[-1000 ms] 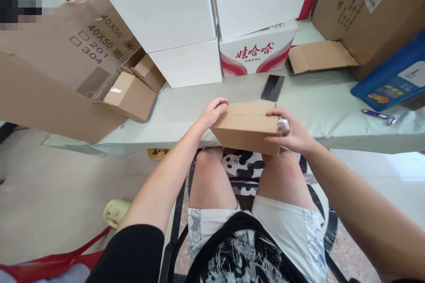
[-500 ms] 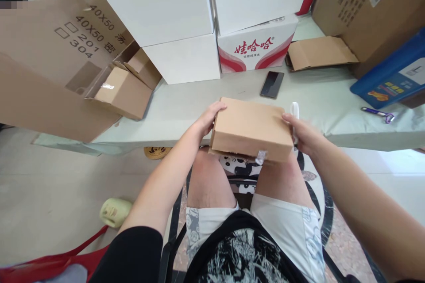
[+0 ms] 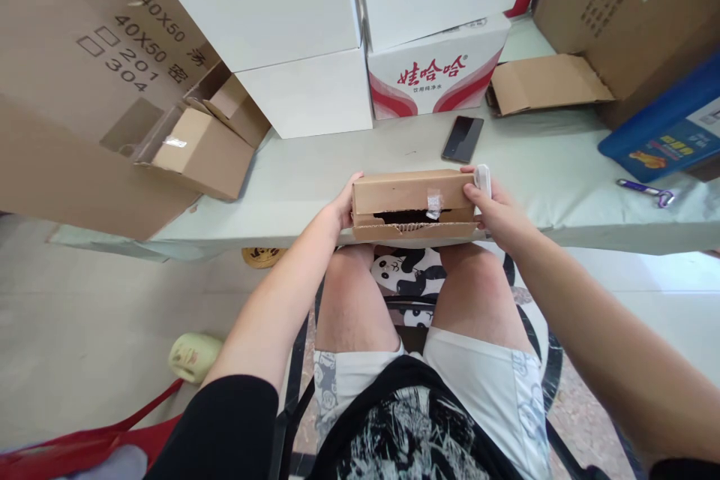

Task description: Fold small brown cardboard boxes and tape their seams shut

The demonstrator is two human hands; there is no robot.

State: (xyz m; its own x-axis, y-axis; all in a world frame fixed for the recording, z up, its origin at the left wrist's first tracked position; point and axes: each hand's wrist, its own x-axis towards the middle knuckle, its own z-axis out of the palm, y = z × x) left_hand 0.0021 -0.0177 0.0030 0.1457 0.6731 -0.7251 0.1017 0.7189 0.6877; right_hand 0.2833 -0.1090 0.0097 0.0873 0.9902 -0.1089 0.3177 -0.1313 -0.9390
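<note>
A small brown cardboard box (image 3: 402,193) is held between my two hands near the front edge of the table. Its taped side faces me, and a dark gap shows along a loose flap at the bottom. A strip of clear tape (image 3: 434,202) hangs over that gap. My left hand (image 3: 344,204) grips the box's left end, with most fingers hidden behind it. At the right end, my right hand (image 3: 495,208) clasps the box, thumb on the front. A white plastic object (image 3: 482,178) sticks up by the right fingers; its kind is unclear.
A phone (image 3: 462,139) lies behind the box. White cartons (image 3: 304,101) and a red-and-white carton (image 3: 433,79) stand at the back. Left is an open box of smaller boxes (image 3: 211,157); right are a flattened carton (image 3: 551,82), a blue container (image 3: 669,131) and a purple peeler-like tool (image 3: 644,190).
The box has tipped, so its taped side and the gap now face me instead of its broad top. Both hands have turned with it, still holding its ends.
</note>
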